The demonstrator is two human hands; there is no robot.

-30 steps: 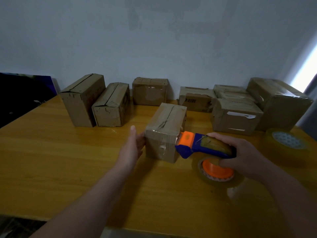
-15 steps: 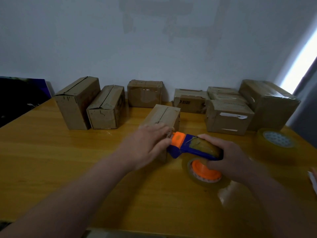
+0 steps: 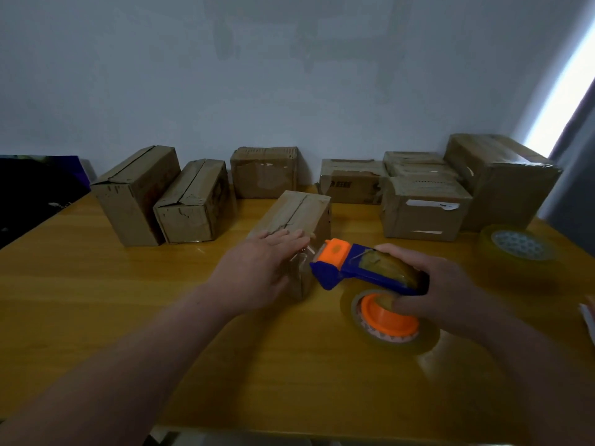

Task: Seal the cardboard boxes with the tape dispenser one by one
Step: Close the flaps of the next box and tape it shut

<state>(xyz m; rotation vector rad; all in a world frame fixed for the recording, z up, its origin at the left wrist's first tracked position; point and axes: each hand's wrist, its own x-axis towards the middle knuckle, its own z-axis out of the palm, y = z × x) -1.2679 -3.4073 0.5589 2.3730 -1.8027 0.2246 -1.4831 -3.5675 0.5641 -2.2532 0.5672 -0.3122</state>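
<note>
Cardboard box (image 3: 297, 214) sits centre of table (image 3: 96, 300), just ahead of me. L hand (image 3: 257, 268) lies flat on its near end, fingers straight. R hand (image 3: 450, 284) clamps tape dispenser (image 3: 360, 268) beside box's near-right corner; tape contact unclear. Box prob. light, walls soft: hold by top, press gently.

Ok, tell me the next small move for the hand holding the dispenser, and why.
Probably draw the tape dispenser along the top seam, away from you. The right hand grips it, orange head at the near end of the middle box; the left hand lies flat there; the seam looks untaped.
</note>
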